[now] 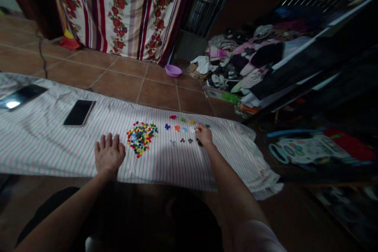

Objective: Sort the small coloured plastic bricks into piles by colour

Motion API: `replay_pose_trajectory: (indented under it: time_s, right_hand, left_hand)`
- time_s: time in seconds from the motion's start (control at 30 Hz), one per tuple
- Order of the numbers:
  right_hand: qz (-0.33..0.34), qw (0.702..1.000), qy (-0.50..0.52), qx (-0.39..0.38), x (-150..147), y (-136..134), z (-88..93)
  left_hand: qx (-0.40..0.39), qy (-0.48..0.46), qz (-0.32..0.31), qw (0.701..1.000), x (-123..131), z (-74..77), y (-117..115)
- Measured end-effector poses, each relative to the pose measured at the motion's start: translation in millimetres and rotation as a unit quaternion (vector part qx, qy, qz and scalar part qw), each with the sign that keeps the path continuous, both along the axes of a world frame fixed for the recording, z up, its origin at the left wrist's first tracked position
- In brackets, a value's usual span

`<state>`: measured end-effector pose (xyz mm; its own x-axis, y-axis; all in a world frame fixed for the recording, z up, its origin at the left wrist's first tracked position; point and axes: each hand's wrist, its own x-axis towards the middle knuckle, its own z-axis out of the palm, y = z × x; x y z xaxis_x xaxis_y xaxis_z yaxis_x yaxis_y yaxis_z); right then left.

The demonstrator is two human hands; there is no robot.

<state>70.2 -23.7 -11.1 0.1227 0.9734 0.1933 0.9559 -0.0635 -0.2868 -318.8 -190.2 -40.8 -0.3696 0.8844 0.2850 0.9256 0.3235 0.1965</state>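
A heap of small pieces in many colours (141,137) lies on a striped cloth (59,145) spread over the floor. To its right, single pieces sit apart by colour, such as a red one (173,117) and an orange one (176,128). My left hand (109,155) lies flat on the cloth left of the heap, fingers stretched out. My right hand (204,135) rests among the separated pieces with its fingers pinched together; what they hold is too small to make out.
Two dark phones (78,112) (20,97) lie on the cloth to the left. A purple bowl (173,71) stands on the tiled floor beyond. A pile of clothes (242,63) and dark shelving fill the right side. A flowered curtain (130,8) hangs behind.
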Motion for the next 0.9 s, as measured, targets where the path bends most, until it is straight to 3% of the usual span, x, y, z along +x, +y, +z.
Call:
replay_pose_trajectory:
  time_s: [0.43,0.7,0.9]
  right_hand:
    - [0.026,1.0,-0.002,0.01,0.7,13.4,-24.0]
    - [0.031,0.999,-0.017,-0.004,3.3,18.5,-21.9]
    - [0.046,0.998,0.008,0.03,7.1,19.1,-13.0]
  left_hand:
    - [-0.003,0.013,0.007,1.0,-0.7,-3.4,1.6]
    - [-0.004,0.011,0.006,1.0,-0.4,-2.5,1.9]
    - [0.005,-0.002,0.001,1.0,-0.6,-2.4,1.4]
